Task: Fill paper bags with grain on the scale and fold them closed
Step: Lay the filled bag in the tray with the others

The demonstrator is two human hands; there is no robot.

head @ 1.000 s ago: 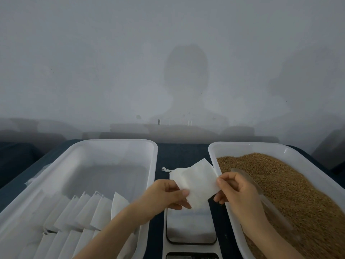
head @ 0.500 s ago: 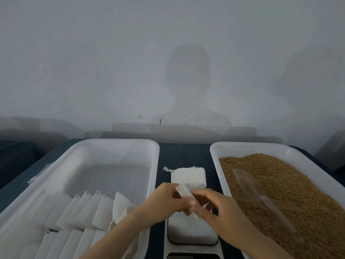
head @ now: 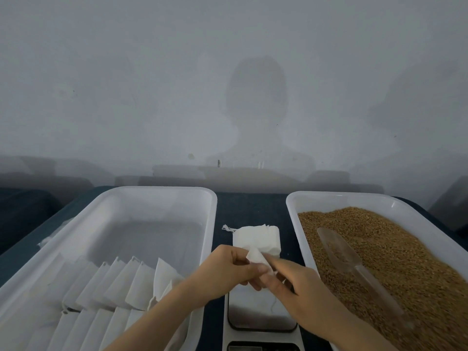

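A dark blue desk [head: 250, 209] is seen against a pale wall, and 2 white plastic trays are set on it, well apart. The left tray [head: 162, 191] is occupied at its near end by white folded bags [head: 114, 285], leaned one against another in 2 rows. The right tray [head: 354, 196] is filled with brown grain [head: 410, 249], on which a clear plastic scoop [head: 339, 249] is laid, its bowl toward the far end.

Between the trays, at the near edge, a scale [head: 253, 315] is placed; only a sliver of its display is caught by the frame. Just beyond it, a stack of empty bags [head: 255, 235] is laid flat on the desk (loose strings are seen at its far left corner).

Above the scale's far end, 1 paper bag [head: 255, 257] is held between both hands. It is pinched by the left hand [head: 228, 272] with curled fingers and thumb, and its other side is gripped by the right hand [head: 301, 292]. Whether the bag is open cannot be told.
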